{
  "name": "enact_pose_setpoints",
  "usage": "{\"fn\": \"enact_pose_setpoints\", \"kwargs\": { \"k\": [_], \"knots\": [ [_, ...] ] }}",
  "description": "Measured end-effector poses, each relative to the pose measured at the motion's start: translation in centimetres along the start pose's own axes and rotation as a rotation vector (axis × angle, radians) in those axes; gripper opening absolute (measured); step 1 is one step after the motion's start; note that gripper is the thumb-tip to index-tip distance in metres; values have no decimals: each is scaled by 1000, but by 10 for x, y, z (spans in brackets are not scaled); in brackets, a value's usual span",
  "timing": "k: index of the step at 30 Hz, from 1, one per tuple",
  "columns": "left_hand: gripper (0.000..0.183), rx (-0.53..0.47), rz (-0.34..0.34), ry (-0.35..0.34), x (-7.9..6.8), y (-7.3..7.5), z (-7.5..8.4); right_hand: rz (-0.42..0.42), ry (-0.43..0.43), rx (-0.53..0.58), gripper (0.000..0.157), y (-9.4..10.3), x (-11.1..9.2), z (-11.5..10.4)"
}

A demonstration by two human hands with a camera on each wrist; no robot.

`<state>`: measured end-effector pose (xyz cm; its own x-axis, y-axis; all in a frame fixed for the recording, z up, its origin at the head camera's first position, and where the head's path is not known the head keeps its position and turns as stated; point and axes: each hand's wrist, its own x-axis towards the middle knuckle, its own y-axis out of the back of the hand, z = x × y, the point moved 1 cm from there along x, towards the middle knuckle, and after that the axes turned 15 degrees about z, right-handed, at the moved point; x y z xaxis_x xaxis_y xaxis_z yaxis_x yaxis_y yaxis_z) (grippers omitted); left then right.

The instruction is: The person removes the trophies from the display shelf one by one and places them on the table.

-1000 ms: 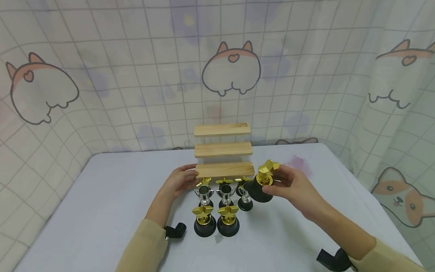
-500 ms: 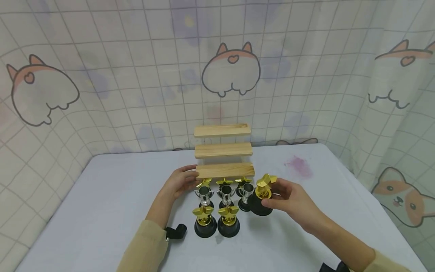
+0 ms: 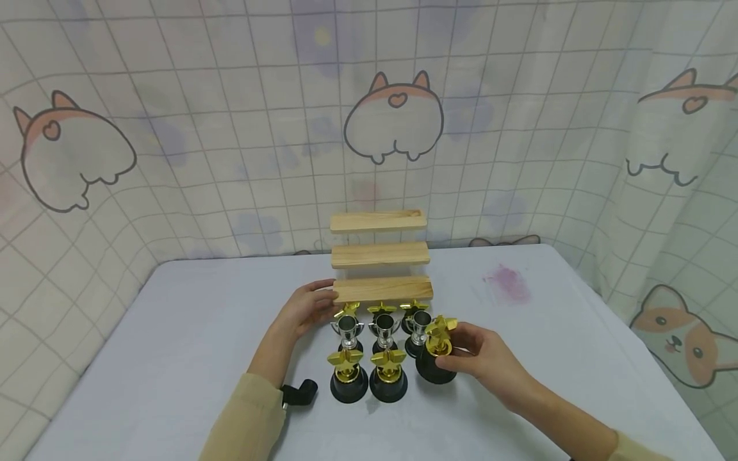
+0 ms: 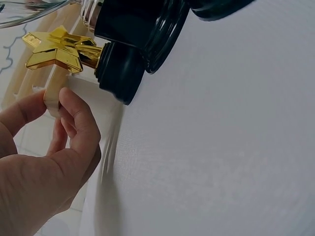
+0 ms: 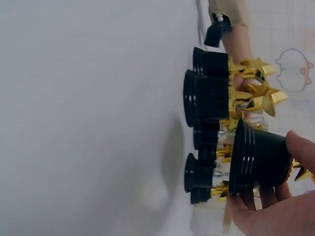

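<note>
My left hand [image 3: 302, 308] pinches the left end of the lowest wooden board [image 3: 383, 289] between thumb and fingers, as the left wrist view also shows. My right hand [image 3: 490, 366] grips a gold star trophy [image 3: 436, 368] by its black base [image 5: 261, 160]. In the right wrist view that base is apart from the white tabletop, slightly tilted. Left of it, two gold star trophies [image 3: 388, 384] stand in the front row. Behind them is a row of three silver cup trophies [image 3: 348, 328], and further back three more star trophies [image 3: 382, 308], partly hidden.
Two more wooden boards [image 3: 379, 255] rise in steps behind the lowest one. A white cloth [image 3: 202, 352] covers the table, with a pink stain [image 3: 508, 283] at the right. A patterned curtain [image 3: 230, 128] hangs behind and at both sides.
My right hand has brought the star trophy down and toward me, from beside the right silver cup to the right end of the front row. My left hand has stayed at the board.
</note>
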<state>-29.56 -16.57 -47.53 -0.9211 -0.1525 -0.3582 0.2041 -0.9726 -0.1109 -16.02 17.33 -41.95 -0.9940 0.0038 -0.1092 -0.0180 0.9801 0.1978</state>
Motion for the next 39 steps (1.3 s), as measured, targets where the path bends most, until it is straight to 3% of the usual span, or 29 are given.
{"fn": "enact_pose_setpoints", "kwargs": {
  "k": [15,26,30,34,39],
  "knots": [
    [53,-19,-2,6,0,1,-2,-45,-25,-6,62,-16,3,24],
    [53,-14,4,-3,-1,-2,-2,-108,28,47,54,-17,2,37],
    [52,18,26,-36,-5,-2,-1,-105,49,-8,60,-15,3,36],
    [52,117,33,-102,-11,2,2,-116,83,-114,67,-9,4,33],
    [54,260,73,-206,-18,14,11,-136,222,-258,64,9,8,30]
  ]
}}
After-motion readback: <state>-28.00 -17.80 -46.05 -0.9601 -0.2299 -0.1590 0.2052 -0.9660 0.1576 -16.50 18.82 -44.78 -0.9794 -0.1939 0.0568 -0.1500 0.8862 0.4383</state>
